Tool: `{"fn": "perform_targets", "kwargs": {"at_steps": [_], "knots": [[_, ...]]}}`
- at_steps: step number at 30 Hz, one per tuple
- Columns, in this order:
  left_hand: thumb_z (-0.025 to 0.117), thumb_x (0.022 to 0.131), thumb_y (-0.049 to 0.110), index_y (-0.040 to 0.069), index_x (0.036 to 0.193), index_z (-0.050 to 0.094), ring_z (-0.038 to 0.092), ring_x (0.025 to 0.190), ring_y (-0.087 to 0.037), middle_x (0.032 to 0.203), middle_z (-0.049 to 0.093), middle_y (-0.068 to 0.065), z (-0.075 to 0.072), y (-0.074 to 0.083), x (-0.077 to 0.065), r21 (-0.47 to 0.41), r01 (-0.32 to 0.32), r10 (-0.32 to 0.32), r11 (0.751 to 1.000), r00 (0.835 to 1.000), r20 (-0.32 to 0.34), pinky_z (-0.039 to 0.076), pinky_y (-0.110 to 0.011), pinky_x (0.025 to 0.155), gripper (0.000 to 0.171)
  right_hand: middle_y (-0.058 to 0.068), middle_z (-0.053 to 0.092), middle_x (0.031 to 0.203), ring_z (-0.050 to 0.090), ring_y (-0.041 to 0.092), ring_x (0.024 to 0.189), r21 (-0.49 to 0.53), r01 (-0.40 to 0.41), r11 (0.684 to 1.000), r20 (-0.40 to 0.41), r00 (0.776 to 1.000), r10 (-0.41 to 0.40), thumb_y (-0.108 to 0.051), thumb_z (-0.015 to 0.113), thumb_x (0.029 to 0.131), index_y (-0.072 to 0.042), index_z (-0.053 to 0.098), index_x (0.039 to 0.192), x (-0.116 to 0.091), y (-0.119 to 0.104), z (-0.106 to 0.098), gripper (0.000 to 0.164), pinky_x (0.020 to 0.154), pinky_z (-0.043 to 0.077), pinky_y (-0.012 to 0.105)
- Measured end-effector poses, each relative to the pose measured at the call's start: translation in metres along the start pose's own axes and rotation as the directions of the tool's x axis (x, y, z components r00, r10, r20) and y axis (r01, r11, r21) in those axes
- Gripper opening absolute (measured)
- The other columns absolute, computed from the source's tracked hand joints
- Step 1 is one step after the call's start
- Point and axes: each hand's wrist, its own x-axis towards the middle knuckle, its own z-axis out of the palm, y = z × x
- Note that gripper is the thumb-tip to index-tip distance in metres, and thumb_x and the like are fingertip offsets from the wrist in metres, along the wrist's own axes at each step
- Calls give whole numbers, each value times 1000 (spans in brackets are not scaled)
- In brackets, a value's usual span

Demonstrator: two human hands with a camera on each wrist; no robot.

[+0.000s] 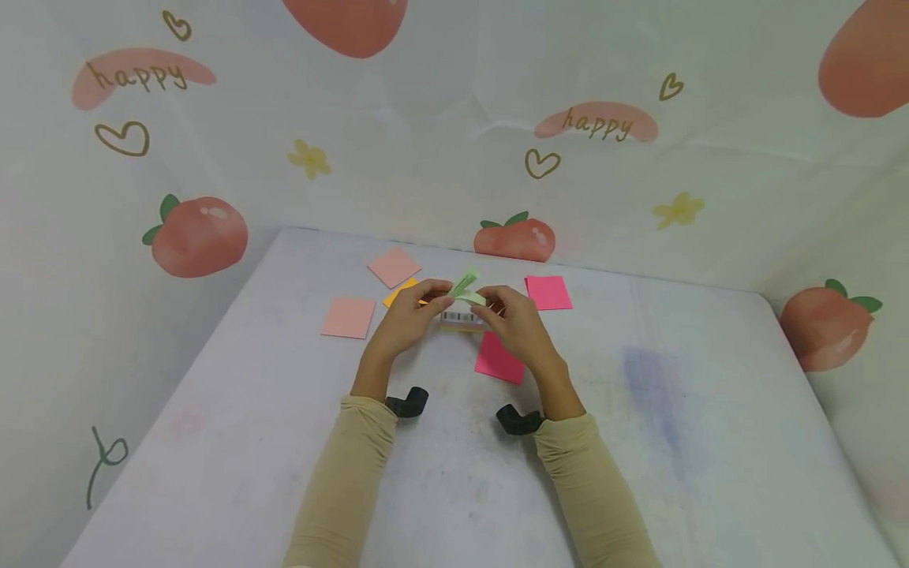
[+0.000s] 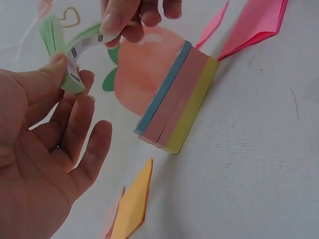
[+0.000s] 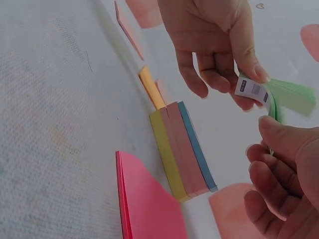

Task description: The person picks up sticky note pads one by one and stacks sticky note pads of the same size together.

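Observation:
Both hands hold a light green sticky-note pad (image 2: 74, 85) above the table. It is bent into a curve, and a white strip with printed marks runs along it. My left hand (image 1: 408, 318) pinches one end between thumb and fingers, while my right hand (image 1: 521, 323) pinches the other. Green sheets stick up from the pad beside the left thumb. Just below the hands stands a block of stacked sticky notes (image 2: 172, 99) in blue, pink and yellow layers, touched by neither hand.
Two pale pink note pads (image 1: 348, 318) and a partly covered orange pad (image 1: 399, 293) lie to the left. A bright pink pad (image 1: 548, 293) lies at the back right; another deep pink pad (image 1: 499, 360) is near the right wrist. Patterned cloth (image 1: 426, 142) hangs behind the table.

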Motion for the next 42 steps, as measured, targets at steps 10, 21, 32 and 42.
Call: {"fn": "perform_targets", "kwargs": {"at_steps": [10, 21, 32, 42], "knots": [[59, 104, 35, 14, 138, 60, 61, 119, -29, 130, 65, -8, -1, -1, -1, 10, 14, -14, 1000, 1000, -16, 50, -48, 102, 40, 12, 69, 104, 66, 24, 87, -19, -11, 1000, 11, 1000, 11, -19, 73, 95, -2, 66, 124, 1, -2, 0, 34, 74, 56, 31], [62, 103, 29, 19, 134, 65, 61, 111, -25, 124, 63, -3, 1, 1, -2, 102, -6, 7, 995, 1000, -7, 52, -41, 93, 34, 13, 67, 113, 66, 24, 86, 3, 53, 999, -41, 998, -53, -11, 75, 93, -5, 56, 138, -2, -3, -2, 49, 75, 58, 35], [69, 98, 25, 22, 130, 70, 60, 102, -23, 118, 63, -2, 4, 3, -4, 149, -27, 31, 989, 999, -26, 51, -35, 84, 32, 10, 67, 111, 66, 23, 87, -21, 84, 996, -12, 996, -84, -13, 75, 93, -10, 69, 127, -3, 1, -4, 35, 76, 58, 34], [77, 91, 17, 16, 120, 72, 65, 93, -21, 120, 73, -3, 0, -10, 0, 133, 5, 5, 991, 997, -73, 51, -31, 79, 30, 14, 70, 112, 67, 25, 89, -106, 8, 994, 31, 1000, -5, -14, 74, 93, -5, 67, 126, -2, 4, -1, 35, 77, 58, 36]]}}
